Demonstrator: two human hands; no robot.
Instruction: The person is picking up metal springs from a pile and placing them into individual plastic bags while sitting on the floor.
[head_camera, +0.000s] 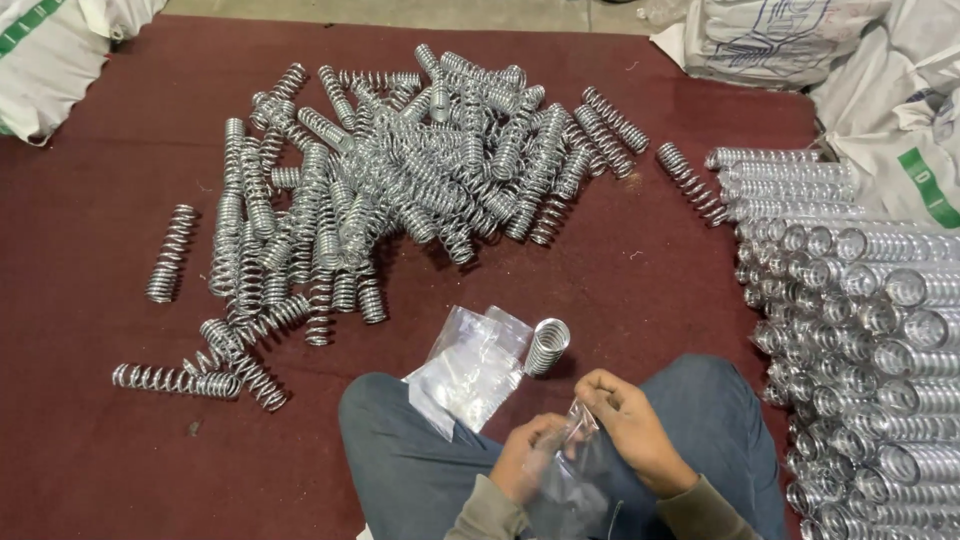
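— Fingers first: how are yours set?

— Both sets are pinched on the same thing. Your right hand (632, 428) grips the top edge of a small clear plastic bag (570, 460) between thumb and fingertips, and your left hand (525, 468) clasps the bag lower down, its fingers curled around the film. The bag hangs between your two hands, just above your lap, over your crossed legs in blue-grey trousers (420, 460).

— Is the mouth of the bag open?

— You seem to be parting it at the top, but the film is clear and crumpled, so I cannot tell for sure. Whether anything sits inside it is also too hard to read.

— What lies nearest to you?

— Just beyond your left knee, a small heap of more clear bags (470, 365) rests on the dark red mat (640, 280). Touching its right edge, one single metal coil spring (547, 346) lies with its open end turned towards you.

— And farther out?

— Ahead of you, in the middle of the mat, sits a big loose pile of shiny springs (400, 180), tangled and crossing one another. A few strays lie apart from it: one on the left (170, 253), one near your left side (175, 381), one to the right of the pile (690, 182). On your right, a neat stack of bagged springs (860, 330) runs along the mat's edge, laid in rows with their round ends facing you. White woven sacks (790, 40) stand at the far corners.
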